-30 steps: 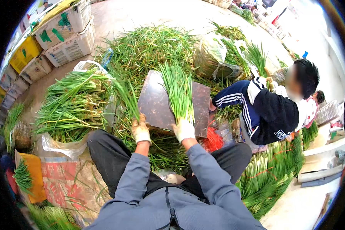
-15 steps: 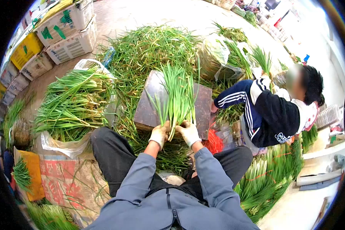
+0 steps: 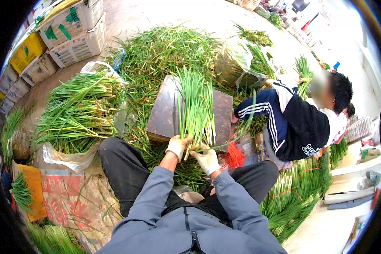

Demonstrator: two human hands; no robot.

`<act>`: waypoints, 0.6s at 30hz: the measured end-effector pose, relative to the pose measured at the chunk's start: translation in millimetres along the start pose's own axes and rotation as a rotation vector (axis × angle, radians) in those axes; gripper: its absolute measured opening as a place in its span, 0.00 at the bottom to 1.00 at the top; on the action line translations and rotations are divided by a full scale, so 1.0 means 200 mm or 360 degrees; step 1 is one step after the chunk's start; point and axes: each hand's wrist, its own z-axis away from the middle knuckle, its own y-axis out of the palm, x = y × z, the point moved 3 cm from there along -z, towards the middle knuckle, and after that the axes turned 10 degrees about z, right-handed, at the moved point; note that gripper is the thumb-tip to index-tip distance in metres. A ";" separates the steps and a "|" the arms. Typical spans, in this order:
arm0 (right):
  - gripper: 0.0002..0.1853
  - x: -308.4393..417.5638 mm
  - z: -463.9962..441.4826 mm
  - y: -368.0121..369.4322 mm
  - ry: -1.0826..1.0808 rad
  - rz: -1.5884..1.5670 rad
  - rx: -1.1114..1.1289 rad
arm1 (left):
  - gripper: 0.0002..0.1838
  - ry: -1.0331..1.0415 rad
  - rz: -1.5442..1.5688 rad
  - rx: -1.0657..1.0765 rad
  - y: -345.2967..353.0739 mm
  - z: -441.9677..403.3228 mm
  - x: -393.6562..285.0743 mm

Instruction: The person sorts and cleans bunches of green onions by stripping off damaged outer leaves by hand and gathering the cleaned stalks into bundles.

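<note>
A bunch of garlic chives [image 3: 196, 108] lies over the dark square board [image 3: 163, 114], leaf tips pointing away from me. My left hand [image 3: 179, 147], in a pale glove, is closed around the bunch's lower ends. Close beside it, my right hand [image 3: 206, 160], gloved too, pinches a loose chive leaf [image 3: 218, 147] that sticks out to the right, apart from the bunch. My right fingertips are near the stalk ends, partly hidden by leaves.
Loose leaves form a heap [image 3: 165, 51] behind the board. More chives [image 3: 78, 112] lie on plastic at left. Red ties [image 3: 234, 155] are by my right knee. A co-worker [image 3: 305, 118] sits at right, holding chives, near tied bundles [image 3: 296, 190]. Crates [image 3: 78, 44] stand far left.
My right hand has shifted slightly down and inward, and a leaf now juts right from it. The bunch stands straighter and tighter. The co-worker's bunch has moved to the right.
</note>
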 end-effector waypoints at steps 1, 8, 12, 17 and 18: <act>0.08 0.02 0.05 0.01 0.0027 -0.0018 0.0054 | 0.11 0.0051 -0.0042 -0.0047 -0.02 0.00 -0.01; 0.15 -0.05 0.49 0.15 0.0336 0.1357 0.1759 | 0.10 0.0152 -0.0008 -0.0172 -0.08 -0.02 -0.12; 0.11 -0.29 0.38 0.04 0.0323 0.2186 0.1405 | 0.08 0.0079 0.0073 -0.0062 -0.12 0.00 -0.16; 0.24 0.08 -0.05 0.01 0.0348 0.0852 0.0180 | 0.09 -0.0058 0.0058 0.0047 -0.16 -0.01 -0.11; 0.21 0.08 -0.11 0.03 0.0621 0.0521 0.0134 | 0.09 -0.0093 0.0057 0.0055 -0.14 0.02 -0.11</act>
